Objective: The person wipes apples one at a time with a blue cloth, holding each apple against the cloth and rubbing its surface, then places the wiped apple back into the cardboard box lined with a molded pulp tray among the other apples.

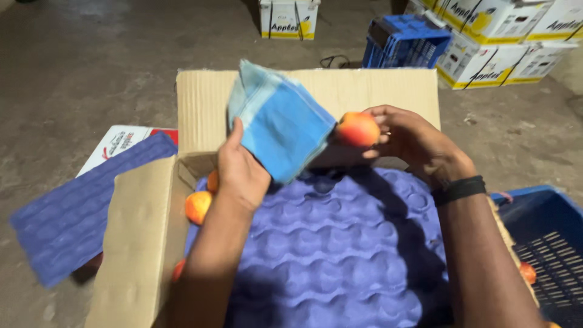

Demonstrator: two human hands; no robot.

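My left hand [241, 170] holds up a folded blue cloth [280, 124] above an open cardboard box [139, 243]. My right hand [413, 143] grips an orange-red apple [357, 129] right beside the cloth's edge; a black band sits on that wrist. Below both hands a purple moulded fruit tray [340, 255] lies across the inside of the box, its cups bare. Other apples [198, 206] peek out under the tray's left edge.
A second purple tray [73, 212] lies on the floor at left over a flat white carton. A blue plastic crate [546, 243] with an apple in it stands at right. Another blue crate [405, 41] and stacked white cartons [504, 36] are at the back.
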